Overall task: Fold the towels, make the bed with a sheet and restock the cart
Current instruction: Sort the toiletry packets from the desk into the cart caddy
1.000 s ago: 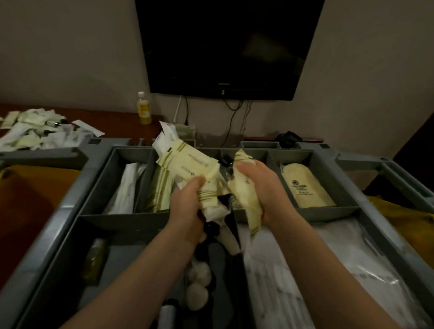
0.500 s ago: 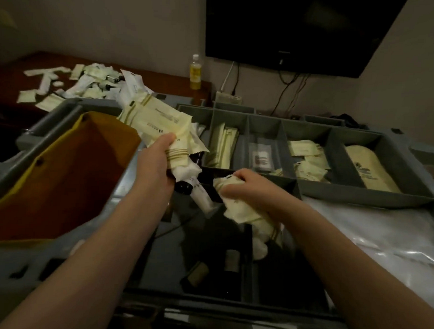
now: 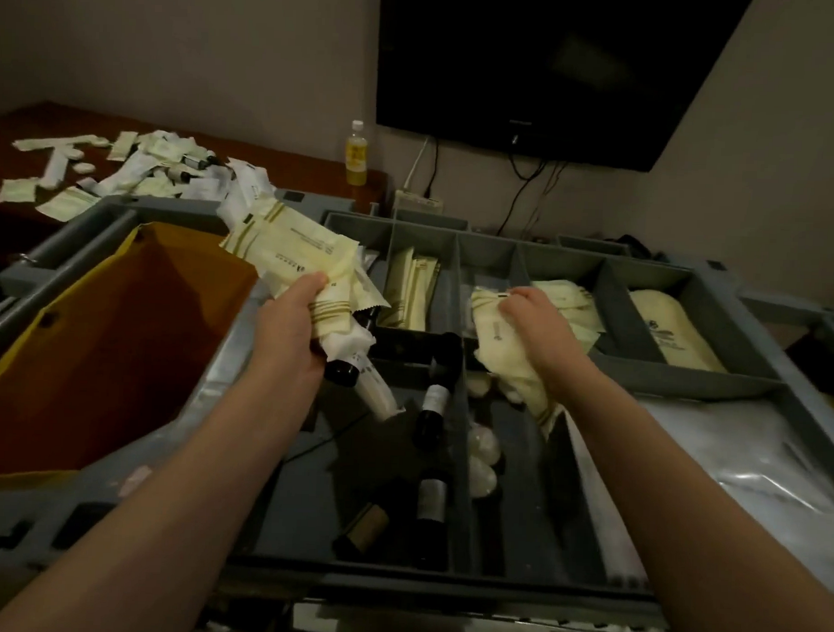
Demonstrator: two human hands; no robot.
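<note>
A dark television [image 3: 556,70] hung above a wooden desk [image 3: 297,162] strewn with loose packets [image 3: 141,169], and a yellow bottle [image 3: 356,155] stood beside them. Over the grey cart [image 3: 781,404], the left hand [image 3: 291,332] clutched a packet bundle [image 3: 294,257], a dark vial [image 3: 341,371] and a white tube [image 3: 379,395]. The right hand [image 3: 538,320] curled round cream sachets [image 3: 498,361] draped over a compartment wall [image 3: 663,371]. Small bottles [image 3: 435,401] lay below. The print was too small to read.

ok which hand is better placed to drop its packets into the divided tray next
Right, probably. The right hand grips cream packets directly over the divided tray. The left hand holds its bundle off to the left, near the orange bag.
</note>
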